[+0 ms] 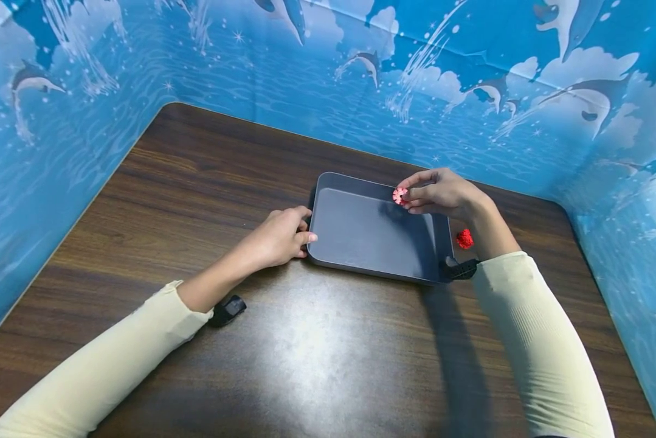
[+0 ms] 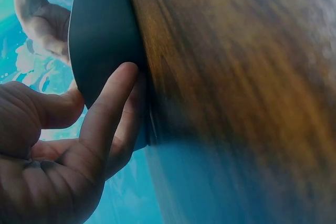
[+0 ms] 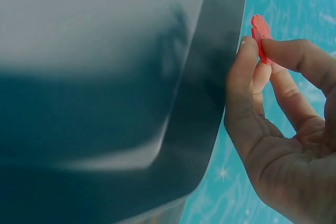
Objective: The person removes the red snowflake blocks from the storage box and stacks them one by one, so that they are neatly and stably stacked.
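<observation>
A dark grey rectangular baking pan [image 1: 371,228] lies on the wooden table. My left hand [image 1: 284,236] grips its left wall, thumb over the rim and fingers against the outside, as the left wrist view also shows. Over the pan's far right part, my right hand [image 1: 439,193] pinches a small flat pinkish-red piece with a scalloped edge [image 1: 399,195] between thumb and fingertips. In the right wrist view the piece [image 3: 260,38] appears nearly edge-on, past the pan's rim. To the right of the pan, near my right wrist, sits a small bright red rough-textured lump [image 1: 464,238].
The brown wood-grain table [image 1: 207,176] runs back to a blue dolphin-print sheet [image 1: 317,73] hanging around its far and side edges. Black wrist-worn devices [image 1: 230,309] show at both wrists; the right one is close to the pan's near right corner.
</observation>
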Action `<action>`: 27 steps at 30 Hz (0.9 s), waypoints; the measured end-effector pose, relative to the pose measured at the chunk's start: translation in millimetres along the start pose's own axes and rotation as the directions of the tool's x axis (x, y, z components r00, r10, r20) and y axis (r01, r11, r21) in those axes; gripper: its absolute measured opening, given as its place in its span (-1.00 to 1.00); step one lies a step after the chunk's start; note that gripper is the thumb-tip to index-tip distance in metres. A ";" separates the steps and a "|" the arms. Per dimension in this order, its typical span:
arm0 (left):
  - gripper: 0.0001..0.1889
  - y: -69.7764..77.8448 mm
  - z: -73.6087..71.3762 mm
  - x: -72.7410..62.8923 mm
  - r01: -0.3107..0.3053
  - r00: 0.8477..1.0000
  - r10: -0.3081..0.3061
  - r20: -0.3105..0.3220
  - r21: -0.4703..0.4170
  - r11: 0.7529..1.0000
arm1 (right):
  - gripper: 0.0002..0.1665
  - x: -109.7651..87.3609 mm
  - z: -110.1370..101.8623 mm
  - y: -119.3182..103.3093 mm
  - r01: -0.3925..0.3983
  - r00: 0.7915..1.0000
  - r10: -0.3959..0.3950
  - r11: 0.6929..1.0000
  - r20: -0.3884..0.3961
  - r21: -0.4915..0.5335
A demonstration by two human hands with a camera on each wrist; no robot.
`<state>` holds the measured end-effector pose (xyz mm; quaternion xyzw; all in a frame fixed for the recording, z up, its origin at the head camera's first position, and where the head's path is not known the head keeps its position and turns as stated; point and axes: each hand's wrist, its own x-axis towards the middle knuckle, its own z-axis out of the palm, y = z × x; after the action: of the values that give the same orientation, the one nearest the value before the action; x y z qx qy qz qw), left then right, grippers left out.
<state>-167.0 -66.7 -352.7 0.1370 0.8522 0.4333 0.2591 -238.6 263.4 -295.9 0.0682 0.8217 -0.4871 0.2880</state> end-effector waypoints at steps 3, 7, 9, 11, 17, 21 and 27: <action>-0.35 0.3 -0.4 0.4 0.002 1.000 -0.002 -0.002 -0.007 1.000 | -0.61 -5.3 -9.7 5.3 -0.016 1.000 0.016 1.000 -0.011 -0.025; -0.35 0.7 -0.7 0.5 0.005 1.000 -0.005 -0.001 -0.004 1.000 | -0.61 -11.3 -23.3 14.0 -0.036 0.999 0.035 0.999 -0.025 -0.039; -0.35 0.8 -0.6 0.7 0.006 1.000 -0.006 0.000 -0.003 1.000 | -0.59 -13.9 -31.0 19.0 -0.035 0.999 0.033 0.996 -0.027 -0.083; -0.35 1.0 -0.5 0.9 0.006 1.000 -0.006 -0.001 -0.002 1.000 | -0.56 -16.4 -38.9 24.7 -0.039 0.999 0.035 0.991 -0.034 -0.128; -0.36 2.4 -0.5 0.9 0.007 1.000 -0.007 -0.002 0.000 1.000 | -0.50 -27.1 -62.2 43.3 -0.093 0.994 0.083 0.984 -0.068 -0.154; -0.36 1.6 -0.3 1.0 0.010 1.000 -0.010 -0.002 0.000 1.000 | -0.56 -34.1 -75.9 56.3 -0.118 0.991 0.108 0.986 -0.083 -0.120; -0.35 0.6 0.3 0.8 0.002 1.000 -0.002 -0.003 0.004 1.000 | -0.71 -42.7 -92.7 77.6 -0.130 0.990 0.125 0.989 -0.068 -0.078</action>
<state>-167.4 -65.8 -352.6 0.1359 0.8536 0.4315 0.2581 -210.6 388.4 -298.6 0.1239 0.8436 -0.4313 0.2950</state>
